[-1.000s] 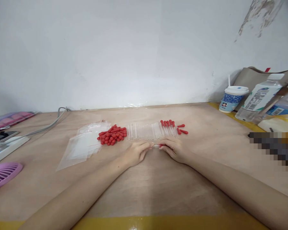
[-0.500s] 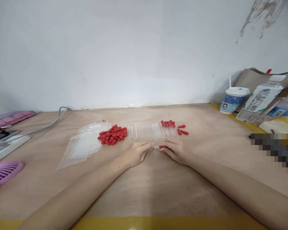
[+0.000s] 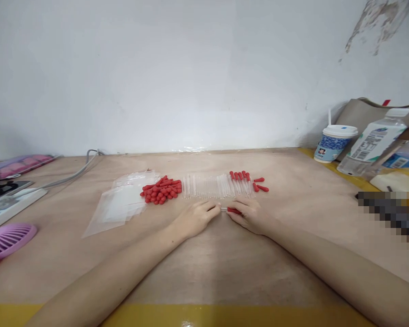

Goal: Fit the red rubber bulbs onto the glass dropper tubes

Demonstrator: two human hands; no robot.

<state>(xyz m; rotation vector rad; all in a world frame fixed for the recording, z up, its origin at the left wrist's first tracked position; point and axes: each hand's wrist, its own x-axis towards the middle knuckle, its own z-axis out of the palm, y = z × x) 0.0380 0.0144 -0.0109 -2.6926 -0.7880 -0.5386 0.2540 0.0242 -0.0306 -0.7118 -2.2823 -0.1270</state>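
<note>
A strip of yellow tape (image 3: 197,315) is running along the near edge of the surface (image 3: 221,268). Past it, the left hand (image 3: 196,218) is pinching one end of a thin clear tube (image 3: 224,209), fingertips nearly together, while the right hand (image 3: 248,217) is curling its fingers closed around a red bulb (image 3: 233,210) at the tube's other end. Just beyond the hands, a row of clear tubes (image 3: 207,187) is lying side by side, several at its right end wearing red tops (image 3: 240,176) on their far tips, with a few loose bulbs (image 3: 263,188) resting beside them. A heap of bulbs (image 3: 161,190) is sitting at the row's left, next to overlapping clear plastic bags (image 3: 117,204). Farther back at the right, a lidded cup (image 3: 334,144) and a bottle (image 3: 373,143) are standing near the white wall (image 3: 191,77).
</note>
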